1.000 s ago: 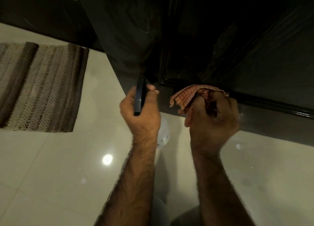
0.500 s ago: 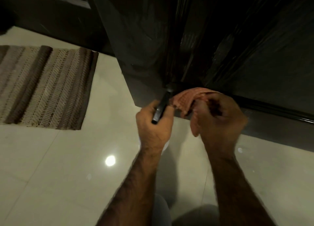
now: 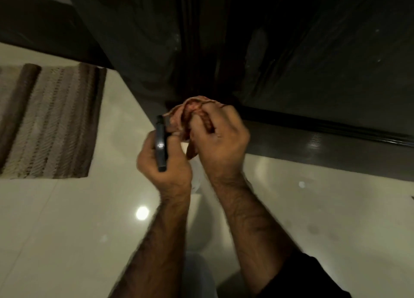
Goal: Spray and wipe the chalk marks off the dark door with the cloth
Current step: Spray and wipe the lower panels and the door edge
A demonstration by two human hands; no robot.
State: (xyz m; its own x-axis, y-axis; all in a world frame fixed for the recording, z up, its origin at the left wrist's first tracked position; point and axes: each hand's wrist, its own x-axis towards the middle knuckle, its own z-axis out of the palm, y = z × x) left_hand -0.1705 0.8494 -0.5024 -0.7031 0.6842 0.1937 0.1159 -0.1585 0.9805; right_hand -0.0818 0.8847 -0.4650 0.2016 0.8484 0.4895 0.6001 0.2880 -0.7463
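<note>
The left hand [image 3: 164, 163] is gripping the spray bottle [image 3: 161, 147] by its dark trigger head, and since a second ago it has been closing in on the right hand [image 3: 218, 138], which is clutching the bunched red checked cloth [image 3: 186, 116] near the bottom of the dark door [image 3: 291, 58]. The nozzle is now almost touching the cloth, so the cloth is probably being wetted before wiping.

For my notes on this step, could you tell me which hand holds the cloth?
The right hand grips the bunched reddish cloth by the dark door; the left hand holds the dark spray head instead.
</note>
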